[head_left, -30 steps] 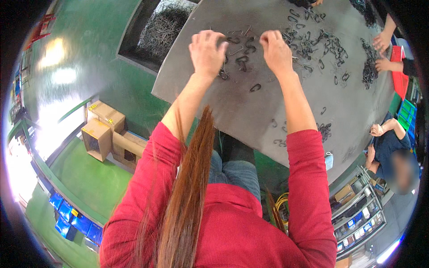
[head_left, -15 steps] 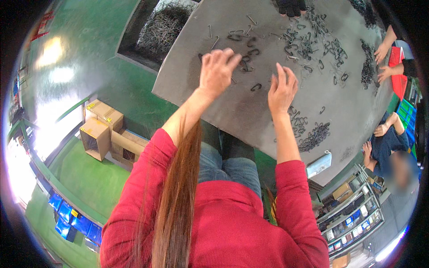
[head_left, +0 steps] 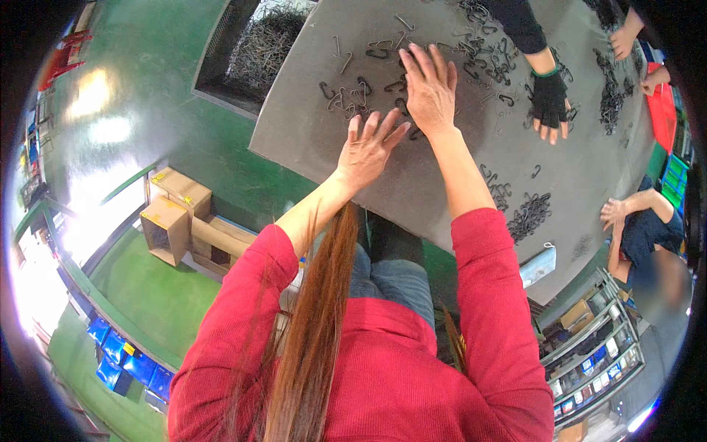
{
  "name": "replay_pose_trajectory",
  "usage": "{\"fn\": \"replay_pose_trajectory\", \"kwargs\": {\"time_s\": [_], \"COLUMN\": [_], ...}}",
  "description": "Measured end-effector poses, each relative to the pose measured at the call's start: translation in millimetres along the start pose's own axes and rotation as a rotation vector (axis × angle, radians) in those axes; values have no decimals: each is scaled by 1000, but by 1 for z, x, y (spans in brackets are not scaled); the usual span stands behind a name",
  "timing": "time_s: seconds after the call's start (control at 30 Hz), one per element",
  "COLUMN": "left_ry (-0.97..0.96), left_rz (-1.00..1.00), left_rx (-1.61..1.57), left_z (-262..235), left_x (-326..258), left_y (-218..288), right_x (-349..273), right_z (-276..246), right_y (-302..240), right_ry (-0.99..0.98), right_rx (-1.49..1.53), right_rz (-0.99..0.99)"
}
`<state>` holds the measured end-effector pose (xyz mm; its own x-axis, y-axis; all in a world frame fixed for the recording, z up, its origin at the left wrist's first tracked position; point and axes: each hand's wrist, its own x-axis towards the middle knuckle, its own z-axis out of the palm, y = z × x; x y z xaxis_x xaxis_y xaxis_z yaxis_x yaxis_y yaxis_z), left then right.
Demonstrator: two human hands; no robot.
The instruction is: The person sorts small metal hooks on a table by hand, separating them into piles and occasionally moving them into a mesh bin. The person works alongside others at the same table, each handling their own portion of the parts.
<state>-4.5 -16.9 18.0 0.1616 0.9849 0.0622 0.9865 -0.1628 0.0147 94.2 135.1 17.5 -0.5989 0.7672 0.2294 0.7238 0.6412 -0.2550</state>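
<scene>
Grey tbl point(head_left: 412, 191): metal hooks point(head_left: 352, 99) thin, bent, some blk, some silvery, scattered; L grip point(head_left: 377, 127), R grip point(head_left: 428, 66) both spread.

Beyond the fingertips of the left hand point(head_left: 372, 151), the wire hooks point(head_left: 352, 102) look like bare metal, dully shiny. The dark hooks point(head_left: 530, 215) to the right of the right hand point(head_left: 432, 96) look blacker and more matt. Under both hands the tabletop point(head_left: 309, 110) is smooth, dull grey. Far left of them, the green floor point(head_left: 110, 129) is glossy (it throws back white glare), and the boxes point(head_left: 162, 221) are matt cardboard. Behind the hands, the sleeves point(head_left: 493, 258) are ribbed cloth, the jeans point(head_left: 401, 280) denim.
</scene>
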Motion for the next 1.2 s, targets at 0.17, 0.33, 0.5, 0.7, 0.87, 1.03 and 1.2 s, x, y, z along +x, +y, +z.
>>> {"fn": "replay_pose_trajectory", "kwargs": {"time_s": [0.17, 0.33, 0.5, 0.7, 0.87, 1.03, 1.2], "left_ry": [38, 22, -24, -18, 9, -47, -111], "left_rz": [-53, -224, -229, -378, -404, -229, -73], "left_rx": [-26, -6, -89, -76, -100, -179, -328], "left_z": [3, -5, -3, 5, 1, 8, -1], "left_x": [-12, -22, -15, -20, -13, 10, -12], "left_y": [-6, -36, -47, -66, -71, -33, -16], "right_x": [0, -46, -25, 2, -56, -24, -50], "right_z": [5, -14, -15, 8, -8, -2, -18], "right_y": [-8, -4, -12, -10, -12, 4, -3], "right_ry": [-136, -220, -164, -168, -261, -136, -266], "right_rx": [-72, 3, 45, -80, 21, -9, 4], "right_rz": [-187, -204, -177, -241, -191, -70, -160]}}
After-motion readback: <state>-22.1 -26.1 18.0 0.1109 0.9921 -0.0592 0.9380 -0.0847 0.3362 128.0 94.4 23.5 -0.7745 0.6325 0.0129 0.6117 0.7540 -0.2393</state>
